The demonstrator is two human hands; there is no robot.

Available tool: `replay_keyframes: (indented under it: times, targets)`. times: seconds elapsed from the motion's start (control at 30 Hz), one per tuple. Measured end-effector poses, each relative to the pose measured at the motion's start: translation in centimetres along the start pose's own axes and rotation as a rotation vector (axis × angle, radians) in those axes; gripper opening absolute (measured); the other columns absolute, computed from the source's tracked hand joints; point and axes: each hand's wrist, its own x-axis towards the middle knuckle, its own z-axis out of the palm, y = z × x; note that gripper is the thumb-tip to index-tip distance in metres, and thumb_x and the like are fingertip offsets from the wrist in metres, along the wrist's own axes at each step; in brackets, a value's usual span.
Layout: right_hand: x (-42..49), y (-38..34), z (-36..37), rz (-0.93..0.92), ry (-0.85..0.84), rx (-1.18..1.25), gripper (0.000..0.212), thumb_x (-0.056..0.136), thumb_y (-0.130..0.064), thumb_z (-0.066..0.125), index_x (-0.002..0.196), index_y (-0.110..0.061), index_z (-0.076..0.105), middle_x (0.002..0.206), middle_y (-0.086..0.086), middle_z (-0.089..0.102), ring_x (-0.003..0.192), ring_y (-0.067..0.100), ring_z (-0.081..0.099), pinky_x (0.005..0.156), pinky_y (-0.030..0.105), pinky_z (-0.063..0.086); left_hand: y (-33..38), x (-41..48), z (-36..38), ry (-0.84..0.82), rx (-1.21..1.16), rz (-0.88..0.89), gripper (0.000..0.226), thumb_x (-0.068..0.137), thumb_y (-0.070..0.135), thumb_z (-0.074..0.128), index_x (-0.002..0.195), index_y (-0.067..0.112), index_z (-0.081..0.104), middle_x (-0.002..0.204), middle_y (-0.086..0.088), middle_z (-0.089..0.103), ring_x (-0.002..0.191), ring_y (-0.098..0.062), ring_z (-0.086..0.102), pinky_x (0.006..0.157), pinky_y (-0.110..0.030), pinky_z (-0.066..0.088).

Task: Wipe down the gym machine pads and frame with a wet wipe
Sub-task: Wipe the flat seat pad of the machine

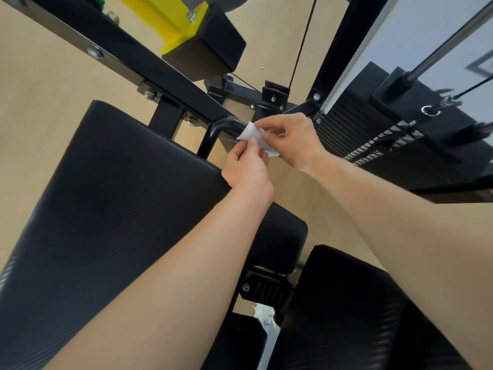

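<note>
Left hand (246, 166): pinches the wipe (250, 134) from below.
Right hand (296, 140): pinches the wipe's right side.
Wipe: white and crumpled, held between both hands, just before the bar (217, 128); contact cannot be told.
Below the hands: back pad (120, 196), then seat pad (360, 303).
Progress: the wipe seems mid-fold, not wiping. No wet marks show on the pads or frame (128, 54), so most wiping likely remains.

1. wet wipe (252, 137): plain white;
2. back pad (106, 196): black, with fine parallel ribbing; seat pad (346, 303): black, with a faint woven pattern;
3. frame beam (128, 53): glossy black, studded with silver bolts (95, 53); bracket (160, 20): bright yellow;
4. weight stack (346, 124): black, thinly lined plates, silver-grey tabs along one edge; guide rod (450, 40): chrome silver;
5. floor (40, 89): flat tan.
</note>
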Motion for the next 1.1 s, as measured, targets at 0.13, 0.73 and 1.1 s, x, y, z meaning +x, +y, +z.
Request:
replay_keyframes:
  times: [0.13,0.73,1.1]
  targets:
    - [0.9,0.2,-1.6,-0.02,-0.149,-0.105,0.031,0.098,-0.015,0.066,0.127,-0.025,0.071,0.122,-0.007,0.07,0.106,0.002,0.063,0.085,0.012,0.048,-1.1,0.3,0.1,-0.138,-0.016,-0.02,0.023,0.101,0.018,0.064,0.123,0.019,0.071,0.117,-0.004,0.074,0.107,-0.018,0.072,0.095,-0.034,0.059]
    - [-0.4,5.3,-7.4,0.276,-0.413,-0.338,0.028,0.095,-0.013,0.068,0.122,-0.02,0.072,0.12,-0.001,0.07,0.117,0.017,0.062,0.095,0.029,0.048,-5.4,-0.6,1.0,-0.507,0.29,-0.325,0.032,0.106,0.015,0.053,0.138,0.01,0.056,0.118,-0.004,0.069,0.112,-0.016,0.067,0.099,-0.029,0.054]
    - [2.2,-0.6,-2.3,0.042,-0.321,-0.055,0.035,0.101,-0.021,0.061,0.135,-0.026,0.065,0.13,-0.004,0.066,0.122,0.009,0.057,0.102,0.027,0.046,0.4,1.7,-0.8,-0.279,0.082,0.064,0.011,0.102,0.016,0.061,0.107,0.019,0.071,0.117,-0.005,0.075,0.109,-0.016,0.071,0.098,-0.031,0.057]
